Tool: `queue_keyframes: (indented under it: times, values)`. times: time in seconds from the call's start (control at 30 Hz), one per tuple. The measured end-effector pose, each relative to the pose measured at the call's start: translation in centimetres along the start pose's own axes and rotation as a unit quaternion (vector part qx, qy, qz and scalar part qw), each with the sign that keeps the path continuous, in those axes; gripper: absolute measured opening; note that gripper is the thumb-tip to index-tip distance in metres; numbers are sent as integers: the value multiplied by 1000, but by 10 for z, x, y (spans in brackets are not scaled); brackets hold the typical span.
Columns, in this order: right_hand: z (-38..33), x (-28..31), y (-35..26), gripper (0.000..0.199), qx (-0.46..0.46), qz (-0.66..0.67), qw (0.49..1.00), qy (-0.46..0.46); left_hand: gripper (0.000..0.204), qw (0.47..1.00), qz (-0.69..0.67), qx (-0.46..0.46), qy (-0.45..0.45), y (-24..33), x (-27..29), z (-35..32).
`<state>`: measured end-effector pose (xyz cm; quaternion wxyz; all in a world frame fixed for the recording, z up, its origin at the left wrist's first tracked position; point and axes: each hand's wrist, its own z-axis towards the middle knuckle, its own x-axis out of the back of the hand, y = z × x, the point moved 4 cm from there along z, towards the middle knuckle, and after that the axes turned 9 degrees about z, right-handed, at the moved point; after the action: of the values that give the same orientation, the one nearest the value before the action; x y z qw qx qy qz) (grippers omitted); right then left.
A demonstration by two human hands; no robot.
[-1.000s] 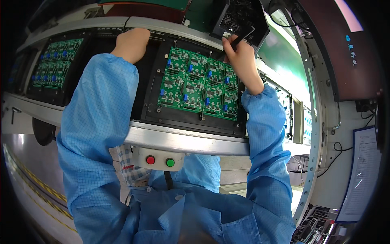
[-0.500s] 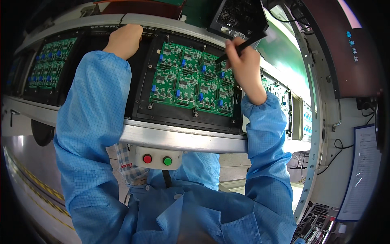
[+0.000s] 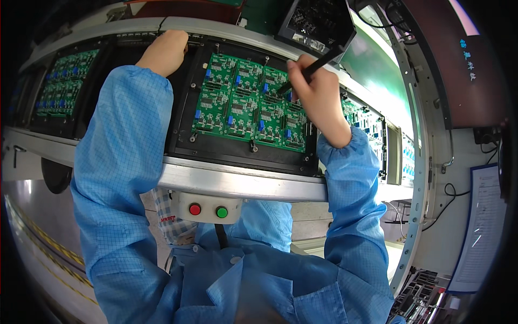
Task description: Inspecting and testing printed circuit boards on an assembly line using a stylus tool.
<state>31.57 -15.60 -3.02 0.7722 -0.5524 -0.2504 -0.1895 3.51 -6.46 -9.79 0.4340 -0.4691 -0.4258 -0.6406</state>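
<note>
My right hand (image 3: 319, 97) is closed around a slim black pen-like stick (image 3: 322, 59), held slanted with its lower end over the green circuit board panel (image 3: 243, 102). Whether that end touches the panel I cannot tell. Blue blocky components stand in rows on the panel, which lies in a black carrier frame (image 3: 216, 148) with metal posts around it. My left hand (image 3: 164, 53) is closed in a fist at the far rail, left of this carrier; its fingertips are hidden, and so is anything they may hold.
The carrier sits on a conveyor with a metal front rail (image 3: 243, 186). Another carrier with green boards (image 3: 65, 83) lies at the left, and more boards (image 3: 364, 119) at the right. A control box (image 3: 208, 210) with red and green buttons hangs in front. A monitor (image 3: 431, 59) stands at the right.
The carrier with its panel has shifted slightly left. My right hand with the black stick has moved left and a little nearer. My left hand has hardly moved.
</note>
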Motion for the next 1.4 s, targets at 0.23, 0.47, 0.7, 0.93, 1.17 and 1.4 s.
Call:
queue_keyframes:
  times: [0.23, 0.47, 0.7, 0.93, 1.17, 1.4]
  values:
    - [-2, -2, -12, 25, 18, 23, 1000, -11, 11, 1000, 8, 0, -12, 1, 3, 1]
    - [-3, -23, -3, 25, 75, -4, 996, -37, 14, 1000, 19, 1, 6, -3, -11, 0]
    - [-27, -33, -14, 22, 93, 16, 988, -125, 14, 1000, 3, -5, -15, -4, -19, 2]
    - [-22, -19, -29, 24, 91, 38, 990, -98, 15, 1000, 7, -3, -18, -5, -11, 0]
    - [-24, -29, -32, 15, 107, 52, 982, -145, 16, 999, 23, 16, 23, -19, -9, -5]
    - [-40, -35, -35, 21, 195, -24, 960, -197, 14, 999, 39, 9, 31, -22, -7, -2]
